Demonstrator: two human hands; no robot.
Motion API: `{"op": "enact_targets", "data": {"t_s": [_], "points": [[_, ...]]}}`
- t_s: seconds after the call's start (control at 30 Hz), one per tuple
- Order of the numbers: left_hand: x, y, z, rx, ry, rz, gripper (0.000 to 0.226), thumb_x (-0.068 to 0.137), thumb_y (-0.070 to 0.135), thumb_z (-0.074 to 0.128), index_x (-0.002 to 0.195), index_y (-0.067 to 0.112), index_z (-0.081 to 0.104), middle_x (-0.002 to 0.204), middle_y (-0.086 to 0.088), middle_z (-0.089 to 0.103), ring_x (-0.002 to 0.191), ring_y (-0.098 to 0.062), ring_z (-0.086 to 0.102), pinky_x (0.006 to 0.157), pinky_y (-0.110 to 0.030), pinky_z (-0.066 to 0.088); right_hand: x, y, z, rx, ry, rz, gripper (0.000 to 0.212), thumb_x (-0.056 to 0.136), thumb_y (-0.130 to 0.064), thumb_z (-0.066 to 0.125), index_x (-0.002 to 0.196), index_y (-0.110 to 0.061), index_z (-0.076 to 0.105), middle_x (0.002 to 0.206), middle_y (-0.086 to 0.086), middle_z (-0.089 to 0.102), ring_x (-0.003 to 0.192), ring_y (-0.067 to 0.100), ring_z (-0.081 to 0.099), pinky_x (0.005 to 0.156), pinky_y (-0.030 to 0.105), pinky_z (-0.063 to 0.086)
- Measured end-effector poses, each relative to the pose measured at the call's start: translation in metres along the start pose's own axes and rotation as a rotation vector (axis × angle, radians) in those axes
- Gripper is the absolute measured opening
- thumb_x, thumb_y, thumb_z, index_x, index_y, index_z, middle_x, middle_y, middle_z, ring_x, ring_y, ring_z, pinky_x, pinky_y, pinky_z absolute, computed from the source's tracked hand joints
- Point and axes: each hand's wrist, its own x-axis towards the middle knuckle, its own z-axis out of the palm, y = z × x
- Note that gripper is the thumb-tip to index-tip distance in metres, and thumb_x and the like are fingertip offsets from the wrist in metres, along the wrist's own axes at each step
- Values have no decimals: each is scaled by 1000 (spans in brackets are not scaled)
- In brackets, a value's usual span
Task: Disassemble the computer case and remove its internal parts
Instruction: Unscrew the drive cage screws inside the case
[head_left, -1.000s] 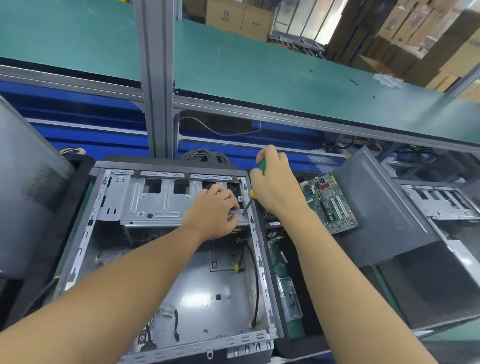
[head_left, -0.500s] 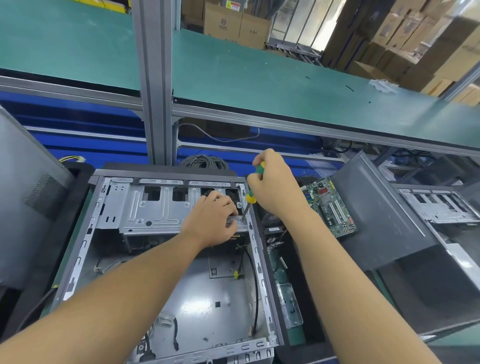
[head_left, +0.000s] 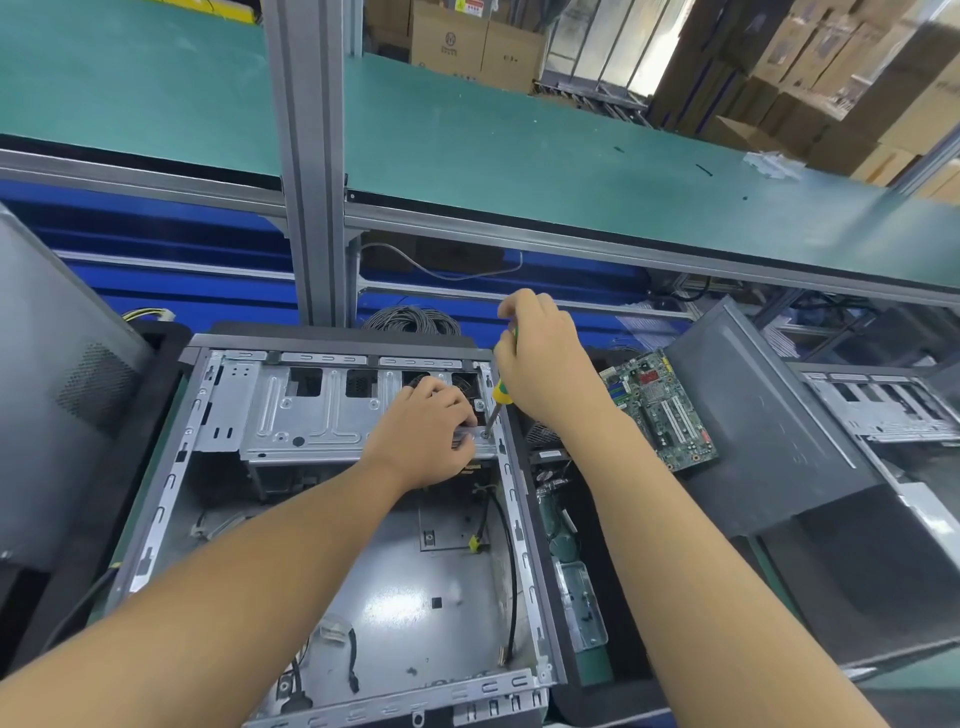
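Case open, side off, lying flat at 7 o'clock of the head view: computer case (head_left: 395, 597), bare metal floor facing up. Drive cage (head_left: 311, 415) spans the case's 12 o'clock end, silver, stamped, with cut-outs.

Left hand (head_left: 426, 431) sits on the cage's 3 o'clock end, fingers curled down over its edge, gripping it. What lies under the fingertips cannot be told.

Right hand (head_left: 545, 364) is just at 2 o'clock of the left hand, fist closed round a screwdriver (head_left: 501, 391). The yellow and green handle shows below the palm. The shaft tilts down toward 7 o'clock, and the tip meets a screw at the cage's right corner, just beside the left fingers. Both forearms come in from 6 o'clock.

Inside the case: black cable (head_left: 513, 571) runs along the 3 o'clock wall, with a yellow connector (head_left: 474, 543) near the floor middle. Loose black leads lie at the 6 o'clock end.

Motherboard (head_left: 660, 410), green, lies outside the case at 3 o'clock, tilted, its edge against a grey side panel (head_left: 753, 415). Second case (head_left: 883, 405) is farther out at 3 o'clock, partly cut by the frame. Another grey panel (head_left: 52, 364) with a mesh vent stands at 9 o'clock.

Cable coil (head_left: 410, 318), grey, sits just past the case at 12 o'clock. Green belt (head_left: 519, 156) crosses the top of the view, with an aluminium post (head_left: 306, 156) rising at 11 o'clock. Cardboard boxes (head_left: 478, 44) are stacked behind, from 12 to 2 o'clock.
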Motion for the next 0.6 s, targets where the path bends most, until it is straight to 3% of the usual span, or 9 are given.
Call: {"op": "enact_targets", "data": {"t_s": [0.13,0.23,0.3,0.47,0.6], "points": [[0,0,1,-6,9,1,35,86,42,43,106,29,69,108,16,60,109,-14,44,89,-34,42,0,-5,-4,183,-67,136,18,93,-9,51,111,-11,53,116,4,45,106,30,46,91,38,40],[0,0,1,-1,9,0,36,86,42,43,106,28,69,108,16,60,109,-15,45,89,-34,42,2,-4,-4,167,-89,164,8,93,-10,48,97,-15,54,111,3,43,107,28,37,97,39,35],[0,-1,2,4,8,0,35,87,43,44,107,29,69,108,16,60,109,-14,45,89,-33,42,1,-4,-2,109,-66,159,7,96,-18,47,93,-16,52,110,3,45,109,28,35,89,39,36],[1,-1,1,2,-1,-1,41,87,46,38,108,30,68,110,17,60,110,-14,44,90,-33,42,-1,1,-1,-417,29,40,37,108,-42,28,118,-16,52,111,6,56,98,31,54,68,39,41],[1,-1,1,-4,-6,-1,40,87,46,38,109,30,68,110,17,59,110,-13,43,91,-32,41,2,-1,-3,-348,9,85,30,109,-38,31,118,-15,47,103,2,58,74,28,54,61,35,38]]}}
